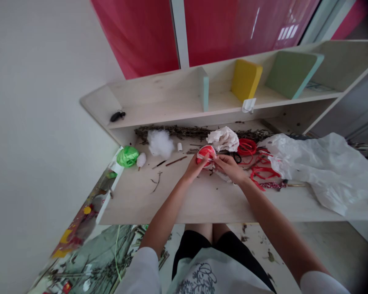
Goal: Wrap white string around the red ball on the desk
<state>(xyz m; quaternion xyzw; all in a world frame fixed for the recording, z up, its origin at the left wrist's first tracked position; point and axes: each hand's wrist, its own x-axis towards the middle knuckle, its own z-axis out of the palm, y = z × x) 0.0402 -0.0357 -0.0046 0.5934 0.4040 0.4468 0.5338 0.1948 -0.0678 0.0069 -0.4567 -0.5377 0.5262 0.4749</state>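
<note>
My left hand (192, 166) and my right hand (228, 167) both hold a red ball (206, 155) bound with white thread, gripping it from either side above the pale wooden tabletop (184, 196). Just right of the ball lie black-handled scissors (235, 157), next to my right fingers. Red ribbon (247, 147) lies in loose loops beyond my right hand. Crumpled white paper (223, 139) sits just behind the ball. To the left are a white cotton wad (160, 143) and a green raffia ball (127, 156).
Dried twigs (202, 132) lie along the back of the table, below a pale wooden shelf (159, 102) holding a black insect-like object (117, 116). A large white plastic bag (322, 167) covers the right side. Small sticks are scattered in front of the cotton.
</note>
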